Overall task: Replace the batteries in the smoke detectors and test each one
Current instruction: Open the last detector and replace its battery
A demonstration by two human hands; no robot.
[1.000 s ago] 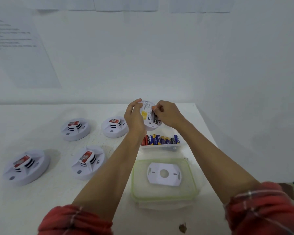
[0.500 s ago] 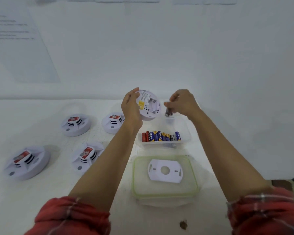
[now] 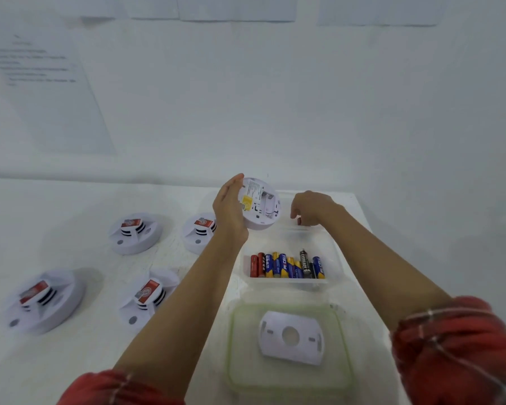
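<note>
Curling round detector [image 3: 260, 207] rim — left fingers [image 3: 235, 181]

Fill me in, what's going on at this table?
A person is mid battery swap. The left hand holds one smoke detector up, underside toward the camera. The right hand reaches down at the far end of the clear container, with a small red item at its fingertips; whether it grips it is unclear. A row of batteries lies in that container. To the left, four more detectors sit on the table.

Left hand [image 3: 230, 211] gripping smoke detector [image 3: 260, 204], right hand [image 3: 311, 210] pinching battery [image 3: 299, 221]
</note>
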